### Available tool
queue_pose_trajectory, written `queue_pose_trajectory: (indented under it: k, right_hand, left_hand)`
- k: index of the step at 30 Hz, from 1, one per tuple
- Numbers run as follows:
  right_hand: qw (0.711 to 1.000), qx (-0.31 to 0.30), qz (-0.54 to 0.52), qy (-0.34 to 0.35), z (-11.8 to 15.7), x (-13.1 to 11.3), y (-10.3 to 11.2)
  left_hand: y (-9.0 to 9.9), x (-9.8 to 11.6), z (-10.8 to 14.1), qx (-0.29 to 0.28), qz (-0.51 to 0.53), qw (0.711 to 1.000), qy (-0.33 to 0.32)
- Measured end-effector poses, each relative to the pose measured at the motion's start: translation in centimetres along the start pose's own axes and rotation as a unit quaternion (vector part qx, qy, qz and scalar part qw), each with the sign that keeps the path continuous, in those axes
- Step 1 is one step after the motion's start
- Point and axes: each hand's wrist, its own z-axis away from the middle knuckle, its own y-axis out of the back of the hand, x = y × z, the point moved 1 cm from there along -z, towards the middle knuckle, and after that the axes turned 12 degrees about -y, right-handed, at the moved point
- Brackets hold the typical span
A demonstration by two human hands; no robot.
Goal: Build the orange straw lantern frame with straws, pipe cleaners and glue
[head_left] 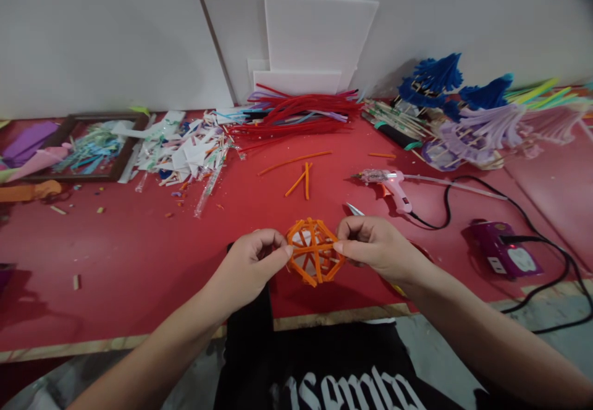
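Observation:
Between my two hands, above the front edge of the red table, is a round orange pipe-cleaner frame (317,248) with spokes crossing at its middle. My left hand (254,263) pinches its left rim between thumb and fingertips. On the opposite rim, my right hand (377,248) grips with thumb and bent forefinger. Something pale shows through the gaps of the frame. Beyond it lie a pair of short orange pipe-cleaner pieces (306,181) touching at the top, and a longer orange strip (295,162). A pointed metal tip (355,209) sticks out behind my right hand.
To the right a pink glue gun (386,184) lies with its cord near a purple power box (504,249). Red pipe cleaners (301,110) are heaped at the back. White scraps (189,150) and a brown frame (119,150) sit left; blue and lilac crafts (477,120) stand right.

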Motion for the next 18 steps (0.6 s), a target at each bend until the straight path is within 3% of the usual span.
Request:
queue_pose_trajectory:
  k: [9,18]
  right_hand:
    - [0.996,-0.029,-0.058,-0.054,0.15,0.45,0.14]
    - [0.995,-0.032,-0.079,-0.056,0.31,0.5,0.01]
  left_hand:
    - [0.27,-0.27,0.53,-0.004,-0.03,1.0,0.006]
    - [0.51,-0.18,0.67,-0.019,-0.043,0.999,-0.002]
